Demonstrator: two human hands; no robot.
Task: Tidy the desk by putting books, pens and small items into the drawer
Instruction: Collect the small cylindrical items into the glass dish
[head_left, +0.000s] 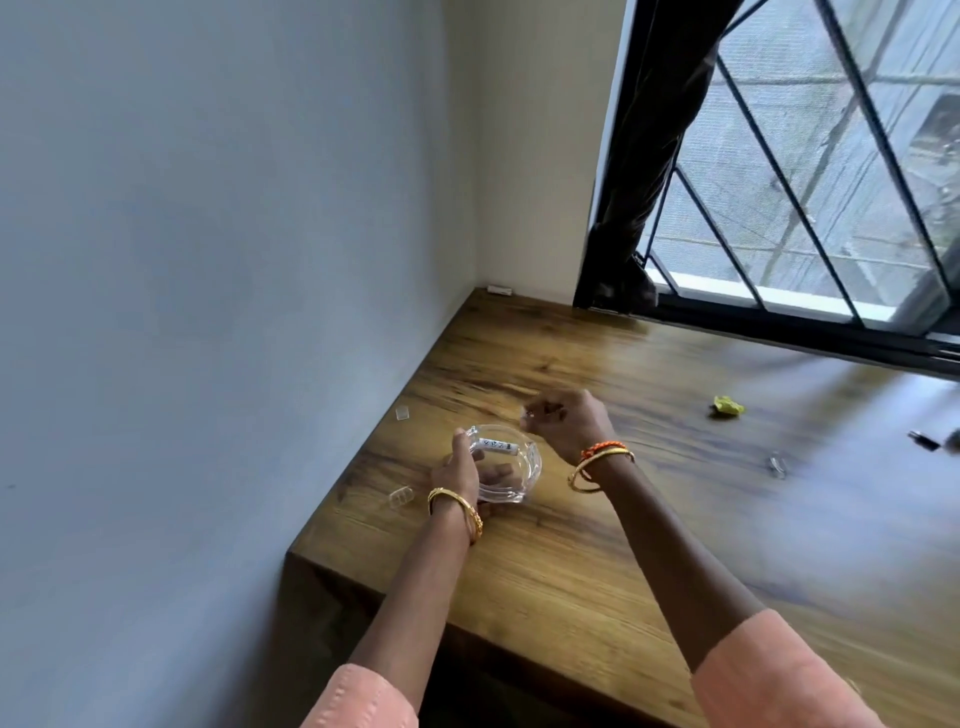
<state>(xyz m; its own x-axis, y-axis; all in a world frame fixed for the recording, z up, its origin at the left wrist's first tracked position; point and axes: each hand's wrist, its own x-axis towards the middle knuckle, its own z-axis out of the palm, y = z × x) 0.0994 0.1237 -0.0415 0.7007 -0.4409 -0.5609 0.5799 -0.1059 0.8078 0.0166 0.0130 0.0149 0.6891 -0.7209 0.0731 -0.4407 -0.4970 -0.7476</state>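
A smooth, matte grey-blue wall (208, 260) fills the left half of the frame. A barred window (810, 171) with black metal diagonals and fine mesh takes the upper right. Below them the wooden desk (597, 561), brown with streaked grain and a slight sheen, runs from the centre to the lower right.

Just left of centre sits a thick, clear glass dish (511, 470), rounded with faceted edges, and inside it lies a small white tube-like item (497, 446) with dark print. The left hand (460, 475) grips the dish's near-left side, thumb up at the rim and fingers curled beneath, seen through the glass. The right hand (563, 418) hovers just above the dish's far rim, fingers curled and pinched together on something tiny; what it is I cannot tell.

At right lie a crumpled yellow-green scrap (728, 406), a metal clip (777, 464) and a small dark object (924, 440). Two little clear plastic pieces (401, 496) lie left of the dish.
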